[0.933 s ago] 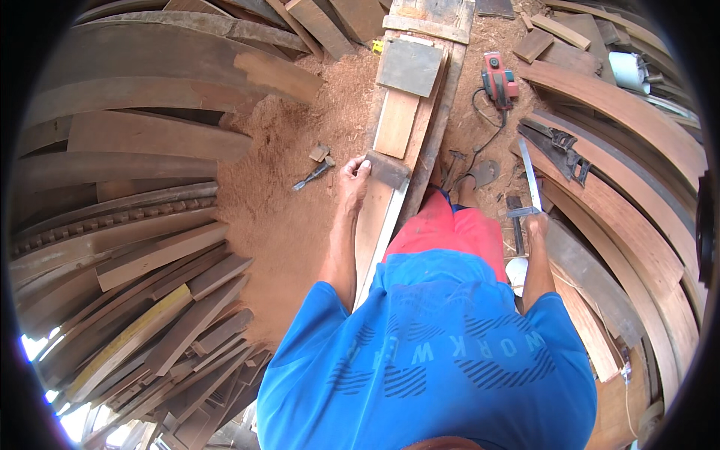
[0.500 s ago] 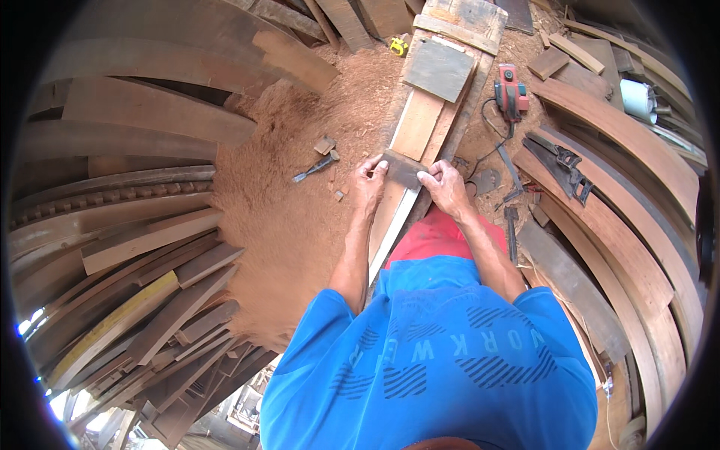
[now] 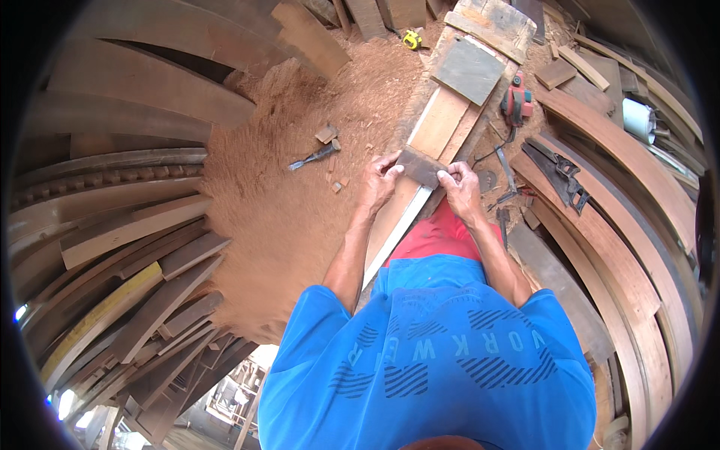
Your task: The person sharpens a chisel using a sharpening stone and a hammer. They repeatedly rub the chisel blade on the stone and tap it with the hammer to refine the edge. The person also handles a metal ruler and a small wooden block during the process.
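Note:
A small dark brown rectangular block [image 3: 420,166] lies crosswise on a long wooden board [image 3: 437,127]. My left hand [image 3: 382,180] pinches its left end between thumb and fingers. At the right end, my right hand [image 3: 460,187] grips it the same way. Whether the block is bare wood or wrapped cannot be made out. The board runs from beside my legs up to a wooden stop [image 3: 486,39] on the bench plank. Farther up, a grey square plate [image 3: 469,70] rests over the board.
Sawdust [image 3: 277,225] covers the ground at left, where a chisel [image 3: 315,156] and a yellow tape measure [image 3: 412,40] lie. Right of the bench are a red power planer [image 3: 517,99] and a black-handled saw [image 3: 559,172]. Stacked planks [image 3: 150,157] line both sides.
The view has shifted, so the bench appears farther right and more slanted. Both hands still hold the block across the board.

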`<action>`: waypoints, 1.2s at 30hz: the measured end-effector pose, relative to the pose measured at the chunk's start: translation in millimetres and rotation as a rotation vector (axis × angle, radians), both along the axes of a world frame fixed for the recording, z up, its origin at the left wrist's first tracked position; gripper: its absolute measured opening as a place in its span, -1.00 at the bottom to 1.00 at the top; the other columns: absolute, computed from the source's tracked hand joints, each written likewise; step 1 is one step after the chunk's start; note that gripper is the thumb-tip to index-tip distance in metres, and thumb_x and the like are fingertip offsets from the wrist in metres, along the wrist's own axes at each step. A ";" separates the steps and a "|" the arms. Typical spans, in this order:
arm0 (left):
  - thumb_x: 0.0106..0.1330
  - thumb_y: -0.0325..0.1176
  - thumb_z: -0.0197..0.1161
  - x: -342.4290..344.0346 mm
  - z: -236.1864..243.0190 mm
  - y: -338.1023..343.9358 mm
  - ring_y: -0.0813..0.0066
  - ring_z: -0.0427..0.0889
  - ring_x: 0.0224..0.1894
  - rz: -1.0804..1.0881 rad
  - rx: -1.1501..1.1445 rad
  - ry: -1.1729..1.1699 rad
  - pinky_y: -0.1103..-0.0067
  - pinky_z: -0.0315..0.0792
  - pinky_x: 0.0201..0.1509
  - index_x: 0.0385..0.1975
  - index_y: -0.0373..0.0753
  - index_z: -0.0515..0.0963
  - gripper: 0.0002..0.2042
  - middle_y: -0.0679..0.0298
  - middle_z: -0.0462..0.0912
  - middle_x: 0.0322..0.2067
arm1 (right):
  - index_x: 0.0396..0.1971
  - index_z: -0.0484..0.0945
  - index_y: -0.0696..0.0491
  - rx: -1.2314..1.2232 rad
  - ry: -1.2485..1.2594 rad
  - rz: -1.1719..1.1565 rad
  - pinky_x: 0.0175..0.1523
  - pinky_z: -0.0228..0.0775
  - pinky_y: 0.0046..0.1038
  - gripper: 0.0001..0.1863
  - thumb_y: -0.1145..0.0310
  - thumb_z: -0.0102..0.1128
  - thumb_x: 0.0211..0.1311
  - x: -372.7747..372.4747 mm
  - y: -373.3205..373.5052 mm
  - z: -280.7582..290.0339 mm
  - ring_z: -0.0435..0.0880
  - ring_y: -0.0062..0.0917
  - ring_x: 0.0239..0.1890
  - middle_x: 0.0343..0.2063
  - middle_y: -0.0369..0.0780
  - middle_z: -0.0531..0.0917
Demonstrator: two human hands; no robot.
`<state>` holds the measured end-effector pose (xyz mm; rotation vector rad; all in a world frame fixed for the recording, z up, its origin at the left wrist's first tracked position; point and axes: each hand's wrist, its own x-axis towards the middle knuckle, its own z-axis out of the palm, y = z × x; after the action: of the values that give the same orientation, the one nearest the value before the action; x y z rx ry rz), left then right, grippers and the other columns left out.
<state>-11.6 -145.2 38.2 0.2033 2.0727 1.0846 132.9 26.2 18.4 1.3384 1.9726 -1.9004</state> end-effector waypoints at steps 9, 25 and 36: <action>0.33 -0.48 0.22 4.2 -11.2 -1.2 0.43 0.64 -0.07 0.089 0.095 -0.083 0.52 0.50 0.06 0.10 -0.29 0.61 -0.67 0.16 0.68 -0.13 | -0.32 0.55 0.15 -0.003 0.013 0.014 -0.28 0.43 -0.55 -0.73 0.27 0.37 0.21 0.5 0.3 8.8 0.52 -0.70 -0.43 -0.49 -0.32 0.60; 0.32 -0.39 0.30 -9.1 -2.4 4.4 0.54 0.62 -0.17 0.059 -0.004 -0.215 0.56 0.49 -0.02 0.04 -0.35 0.62 -0.68 0.24 0.71 -0.16 | -0.32 0.53 0.16 -0.092 0.045 0.008 -0.33 0.36 -0.61 -0.79 0.34 0.32 0.26 -5.6 10.3 14.4 0.48 -0.75 -0.45 -0.51 -0.36 0.56; 0.27 -0.38 0.33 -6.7 26.3 31.7 0.27 0.67 -0.27 -0.023 -0.104 0.170 0.42 0.55 -0.13 0.00 -0.30 0.63 -0.69 0.07 0.65 -0.31 | -0.38 0.51 0.15 -0.010 -0.057 0.094 -0.37 0.32 -0.50 -0.76 0.29 0.30 0.18 -12.0 14.5 20.4 0.42 -0.66 -0.51 -0.60 -0.34 0.48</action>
<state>-18.3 -113.4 64.5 0.2751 2.2665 0.9717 120.8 40.7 38.8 1.2594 1.9602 -1.8074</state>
